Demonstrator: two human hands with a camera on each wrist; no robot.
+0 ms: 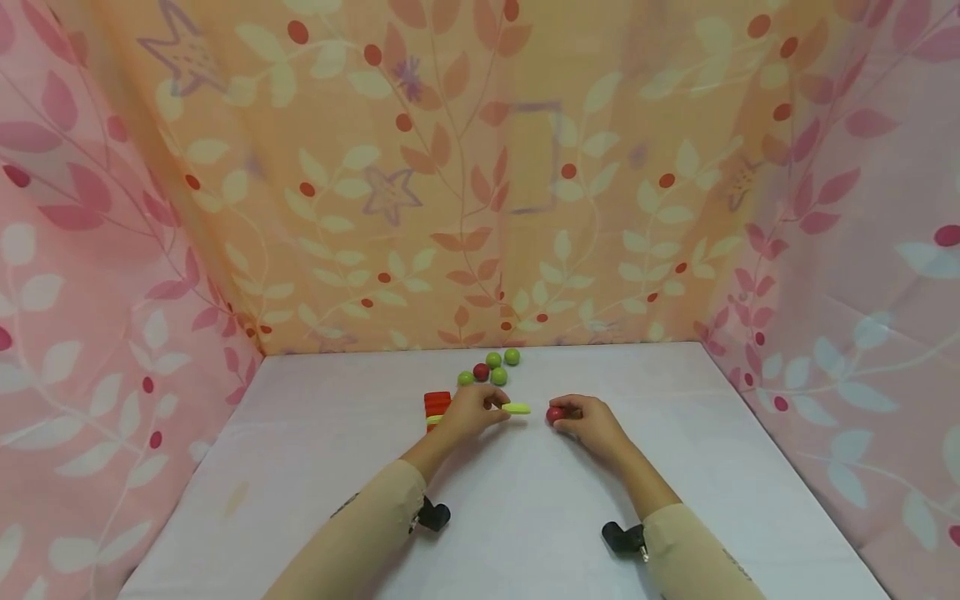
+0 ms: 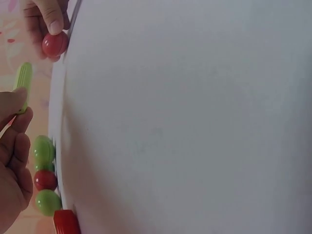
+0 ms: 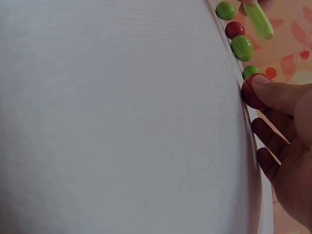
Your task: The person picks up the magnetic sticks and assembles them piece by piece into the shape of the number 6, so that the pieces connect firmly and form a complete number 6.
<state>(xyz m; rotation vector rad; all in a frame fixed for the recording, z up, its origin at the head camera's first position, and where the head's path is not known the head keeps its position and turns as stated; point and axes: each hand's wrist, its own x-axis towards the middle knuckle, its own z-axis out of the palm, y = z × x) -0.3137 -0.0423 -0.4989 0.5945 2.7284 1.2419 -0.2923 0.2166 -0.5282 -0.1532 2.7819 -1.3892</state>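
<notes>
Between thumb and fingers, my left hand [image 1: 472, 408] pinches a ridged yellow-green stick [image 1: 517, 409] [image 2: 24, 78], which points toward the other hand. My right hand [image 1: 592, 423] grips a small red ball [image 1: 554, 415] [image 3: 251, 95] with thumb and fingertips; its other fingers curl below. A short gap separates the stick from this ball in the head view. Left of my left wrist lie red ridged pieces [image 1: 437, 402], with a yellow-green one among them, partly hidden by the hand.
Just beyond my left hand sits a cluster of several green balls [image 1: 512, 357] with one red ball [image 1: 481, 372]. The white-covered table [image 1: 337, 392] ends at a patterned curtain [image 1: 465, 250] behind, with more pink cloth on both sides.
</notes>
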